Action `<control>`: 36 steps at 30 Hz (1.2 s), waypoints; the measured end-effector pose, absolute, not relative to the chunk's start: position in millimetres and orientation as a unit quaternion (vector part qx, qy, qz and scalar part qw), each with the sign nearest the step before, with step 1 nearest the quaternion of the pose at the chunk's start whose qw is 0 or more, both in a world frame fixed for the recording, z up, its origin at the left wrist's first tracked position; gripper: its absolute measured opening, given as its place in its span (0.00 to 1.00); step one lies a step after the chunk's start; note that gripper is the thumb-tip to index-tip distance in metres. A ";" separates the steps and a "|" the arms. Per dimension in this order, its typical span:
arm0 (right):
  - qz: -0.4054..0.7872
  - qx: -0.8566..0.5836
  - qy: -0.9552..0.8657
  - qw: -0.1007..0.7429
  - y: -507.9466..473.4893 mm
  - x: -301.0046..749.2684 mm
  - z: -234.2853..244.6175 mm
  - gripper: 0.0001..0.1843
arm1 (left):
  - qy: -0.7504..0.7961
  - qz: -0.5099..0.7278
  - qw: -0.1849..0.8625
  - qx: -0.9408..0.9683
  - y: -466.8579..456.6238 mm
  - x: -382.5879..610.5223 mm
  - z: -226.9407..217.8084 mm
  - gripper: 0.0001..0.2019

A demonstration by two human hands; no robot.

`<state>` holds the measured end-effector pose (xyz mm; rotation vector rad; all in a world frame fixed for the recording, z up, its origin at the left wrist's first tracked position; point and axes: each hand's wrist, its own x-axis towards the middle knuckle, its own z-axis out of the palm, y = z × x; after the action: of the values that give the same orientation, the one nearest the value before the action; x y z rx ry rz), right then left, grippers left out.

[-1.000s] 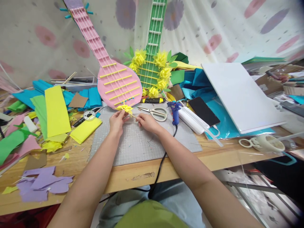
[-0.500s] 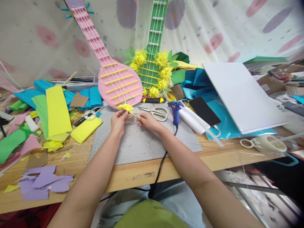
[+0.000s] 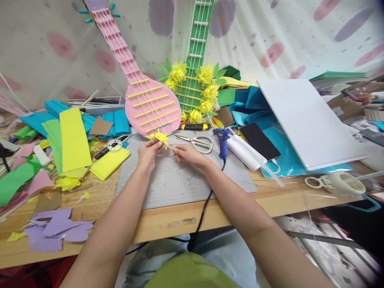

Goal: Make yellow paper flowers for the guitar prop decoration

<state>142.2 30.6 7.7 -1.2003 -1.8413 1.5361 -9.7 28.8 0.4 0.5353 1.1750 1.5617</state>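
Over the grey cutting mat (image 3: 168, 188), my left hand (image 3: 148, 154) is closed on a yellow paper flower (image 3: 161, 137). My right hand (image 3: 187, 153) pinches a thin wooden stick (image 3: 169, 148) whose other end reaches the petals. Just behind the flower leans a pink paper lute (image 3: 153, 106) with yellow bars and white strings. A green paper instrument (image 3: 189, 94) trimmed with yellow flowers stands behind it. Scissors (image 3: 199, 143) lie beyond my right hand, and a blue glue gun (image 3: 222, 144) stands to the right of them.
Yellow paper pieces (image 3: 75, 140), blue crepe paper and purple scraps (image 3: 58, 230) cover the left side. A phone (image 3: 259, 140), a large white board (image 3: 309, 120) and a tape dispenser (image 3: 336, 183) are at the right. The glue gun's black cord (image 3: 207, 204) crosses the mat and table edge.
The flower has turned slightly in my fingers, its petals showing more from the front. Both hands keep their hold; the view has shifted a little.
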 end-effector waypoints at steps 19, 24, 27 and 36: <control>0.596 -0.417 -0.649 0.223 28.1 140.3 7.1 0.12 | 0.510 0.664 0.487 0.250 28.9 -5.5 -3.0 0.09; 0.581 -0.420 -0.655 0.237 32.9 145.3 7.7 0.12 | 0.503 0.665 0.485 0.264 30.2 -5.8 -0.9 0.11; 0.558 -0.424 -0.677 0.227 33.3 145.9 7.0 0.11 | 0.513 0.667 0.468 0.272 31.1 -6.7 -3.0 0.12; 0.530 -0.426 -0.698 0.224 33.0 146.3 3.2 0.10 | 0.545 0.657 0.439 0.280 31.0 -7.6 -6.1 0.11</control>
<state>146.3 33.0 3.2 -1.1759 -1.9261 1.4640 -7.6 31.0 -6.1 0.6956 1.3545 1.6335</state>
